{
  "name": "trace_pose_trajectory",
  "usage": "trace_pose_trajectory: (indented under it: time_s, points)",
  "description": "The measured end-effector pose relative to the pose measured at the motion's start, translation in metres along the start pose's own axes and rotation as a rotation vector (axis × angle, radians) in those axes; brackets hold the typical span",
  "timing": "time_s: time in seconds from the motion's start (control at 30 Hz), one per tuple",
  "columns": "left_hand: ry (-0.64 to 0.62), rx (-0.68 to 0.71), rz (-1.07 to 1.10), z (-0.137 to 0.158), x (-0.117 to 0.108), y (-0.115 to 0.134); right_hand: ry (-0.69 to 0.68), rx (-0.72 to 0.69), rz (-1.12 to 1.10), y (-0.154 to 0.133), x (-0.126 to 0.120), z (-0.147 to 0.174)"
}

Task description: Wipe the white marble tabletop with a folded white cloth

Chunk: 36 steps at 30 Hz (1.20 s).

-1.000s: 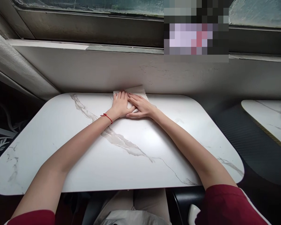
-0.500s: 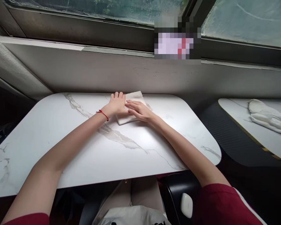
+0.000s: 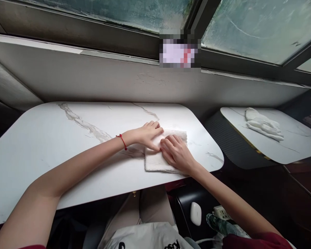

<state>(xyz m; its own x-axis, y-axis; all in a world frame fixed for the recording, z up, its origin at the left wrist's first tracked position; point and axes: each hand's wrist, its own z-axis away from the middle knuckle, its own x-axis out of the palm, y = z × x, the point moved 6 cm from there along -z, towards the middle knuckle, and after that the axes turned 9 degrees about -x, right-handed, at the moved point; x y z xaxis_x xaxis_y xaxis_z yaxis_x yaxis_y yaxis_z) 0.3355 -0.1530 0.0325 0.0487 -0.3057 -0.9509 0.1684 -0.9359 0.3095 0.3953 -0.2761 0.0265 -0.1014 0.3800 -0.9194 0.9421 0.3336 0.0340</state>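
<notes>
1. Near the front edge, right of centre on the white, grey-veined, round-cornered tabletop [image 3: 106, 180], lies a cream-white rectangular fabric cloth [image 3: 155, 164], drawn back from the far edge and shifted right over the last second
2. Right hand [image 3: 178, 154] rests palm down on the cloth, fingers bent; whether it pinches fabric, I cannot tell
3. Left hand [image 3: 146, 135], with a thin red cord bracelet [image 3: 122, 141] at its wrist, lies just beyond, thumb spread from fingers
4. Behind both hands, veining shows where the cloth lay, so the work seems to sit front-right now
5. Farther right, a crumpled off-white fabric cloth [image 3: 265, 126] has come wholly into view on a second white marbled tabletop [image 3: 295, 148]
</notes>
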Motion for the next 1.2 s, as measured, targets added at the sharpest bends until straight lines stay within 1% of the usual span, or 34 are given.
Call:
trace_pose_trajectory:
  time_s: [0.13, 0.23, 0.37, 0.47, 0.6, 0.7, 0.77, 0.9, 1.03, 1.13, 1.2]
  points:
    - [0.088, 0.09, 0.027, 0.006, 0.012, 0.03, 0.054, 0.066, -0.088, -0.001, -0.008, 0.031]
    - [0.137, 0.112, 0.087, 0.009, 0.023, 0.042, 0.052, 0.046, -0.097, -0.003, -0.01, 0.047]
    - [0.201, 0.097, 0.126, 0.011, 0.04, 0.045, 0.017, 0.009, -0.117, -0.003, -0.009, 0.059]
    - [0.188, 0.095, 0.112, 0.01, 0.048, 0.045, 0.002, 0.007, -0.144, -0.001, -0.007, 0.063]
    - [0.153, 0.069, 0.069, 0.006, 0.05, 0.042, -0.014, 0.005, -0.198, 0.007, -0.006, 0.062]
    - [0.119, 0.038, 0.022, -0.003, 0.048, 0.036, -0.022, -0.007, -0.236, 0.02, -0.003, 0.057]
    - [0.107, 0.016, -0.004, -0.013, 0.044, 0.027, -0.015, -0.01, -0.251, 0.035, 0.001, 0.049]
    - [0.112, -0.06, -0.032, -0.04, 0.031, 0.002, 0.002, 0.004, -0.262, 0.074, 0.014, 0.025]
    - [0.14, -0.15, -0.064, -0.067, 0.017, -0.024, 0.033, -0.039, -0.28, 0.114, 0.028, -0.002]
    - [0.169, -0.208, -0.104, -0.087, 0.011, -0.038, 0.066, -0.054, -0.297, 0.141, 0.036, -0.019]
    - [0.179, -0.279, -0.13, -0.102, 0.01, -0.045, 0.08, -0.043, -0.314, 0.159, 0.043, -0.029]
